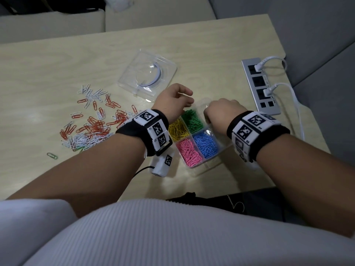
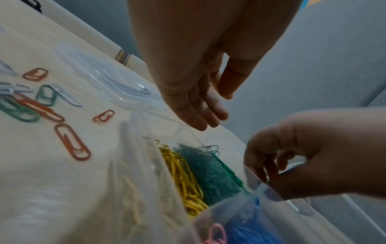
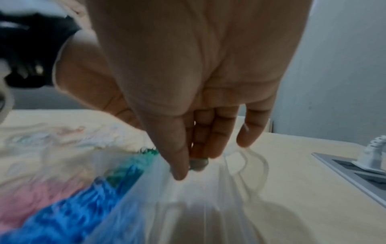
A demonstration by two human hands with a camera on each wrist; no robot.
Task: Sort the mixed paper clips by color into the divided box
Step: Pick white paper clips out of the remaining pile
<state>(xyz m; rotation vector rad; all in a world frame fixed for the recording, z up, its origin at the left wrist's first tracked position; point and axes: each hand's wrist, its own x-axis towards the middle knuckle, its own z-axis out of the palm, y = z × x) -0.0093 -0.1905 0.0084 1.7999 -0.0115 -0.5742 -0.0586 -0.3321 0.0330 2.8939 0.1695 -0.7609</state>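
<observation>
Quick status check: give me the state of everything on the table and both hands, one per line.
divided box: open, four sections filled: green, yellow, pink, blue
clear lid: off, lying behind the box
loose clips: unsorted pile, mostly orange and white, left of the box
left hand: fingers straight, holding nothing
right hand: pinching a clear plastic piece at the box's right side
power strip: two plugs inserted

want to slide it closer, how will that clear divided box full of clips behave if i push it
The divided box looks like thin clear plastic, so it probably slides easily on the smooth table. Its yellow, green, pink and blue compartments are heaped, so it is likely heavy enough not to tip, though a jolt could spill clips.
</observation>
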